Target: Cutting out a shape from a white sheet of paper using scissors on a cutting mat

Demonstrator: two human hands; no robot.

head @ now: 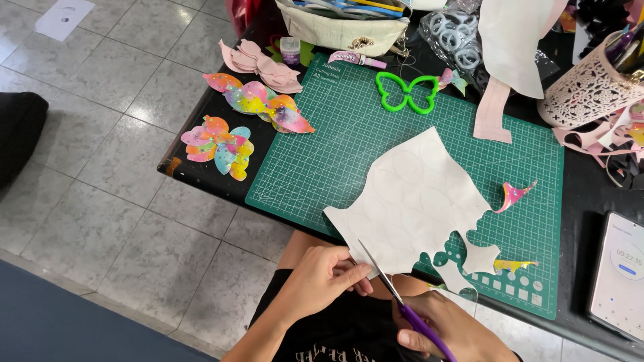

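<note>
One white sheet [409, 201] with traced outlines lies on the near half of the green cutting mat [349, 134], its near edge pinched by the left hand [322, 278]; the right hand [449, 328] is closed round one pair of purple-handled scissors [402, 298], blades partly open against that edge. On the mat: one green butterfly cutter [406, 92] at the far side, two coloured scraps [513, 194] right of the sheet. Left of the mat on the desk [201, 173]: two stacks of rainbow butterflies [218, 144], one pink stack [265, 65].

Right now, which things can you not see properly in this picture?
Head view only:
- right hand: cut off by the bottom edge.
- scissors: purple handles partly hidden in that hand.
- white sheet: near edge covered by the left hand.
- phone: cropped at the right edge.
</note>
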